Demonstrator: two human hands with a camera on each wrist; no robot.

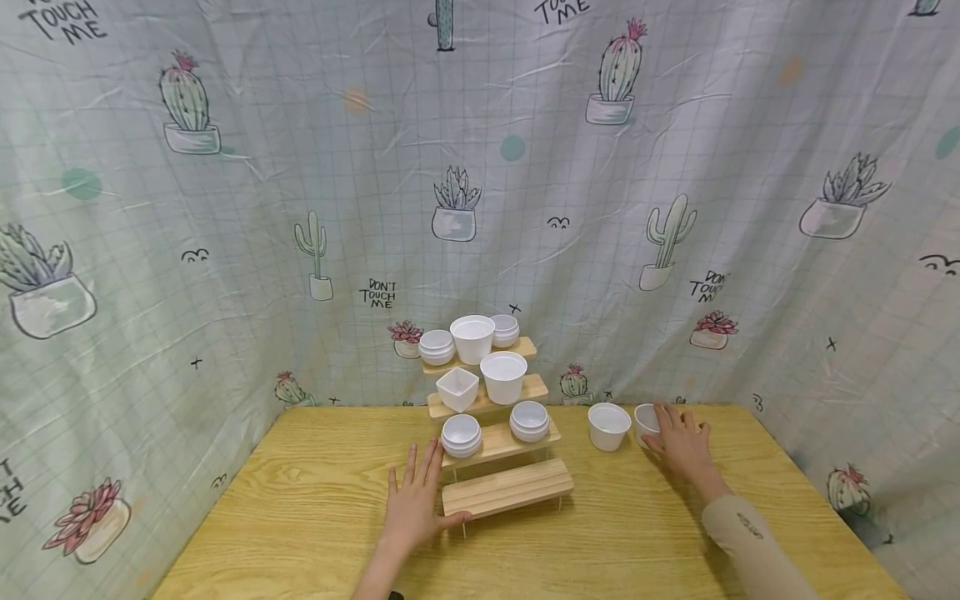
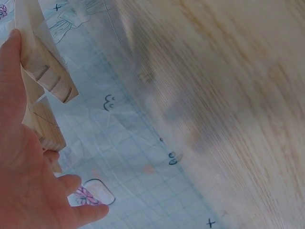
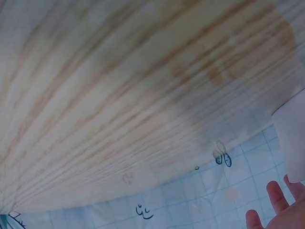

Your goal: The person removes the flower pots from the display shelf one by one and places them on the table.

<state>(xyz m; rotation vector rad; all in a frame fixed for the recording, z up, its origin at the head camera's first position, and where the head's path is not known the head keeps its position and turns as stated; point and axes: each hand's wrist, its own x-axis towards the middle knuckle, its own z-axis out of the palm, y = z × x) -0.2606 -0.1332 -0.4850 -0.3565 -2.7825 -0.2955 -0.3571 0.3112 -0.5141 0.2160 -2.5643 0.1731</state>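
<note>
A wooden stand with several tiers (image 1: pixel 510 489) stands on the table. My left hand (image 1: pixel 414 500) rests against its left side with fingers straight and spread, the thumb touching the lowest step; in the left wrist view the plank ends (image 2: pixel 52 83) lie by the thumb. My right hand (image 1: pixel 684 446) holds a small round white pot (image 1: pixel 647 421) between thumb and forefinger at the table's right side. The other fingers are spread. Part of the white pot (image 3: pixel 291 138) shows at the edge of the right wrist view. Another white pot (image 1: pixel 609 427) stands just left of it.
The upper steps carry several white pots: a square one (image 1: pixel 457 389), two larger round ones (image 1: pixel 504 377) and several squat round ones (image 1: pixel 461 436). No pot stands on the lowest step. A cactus-print curtain (image 1: pixel 517 192) hangs behind and beside the wooden table (image 1: pixel 300 500).
</note>
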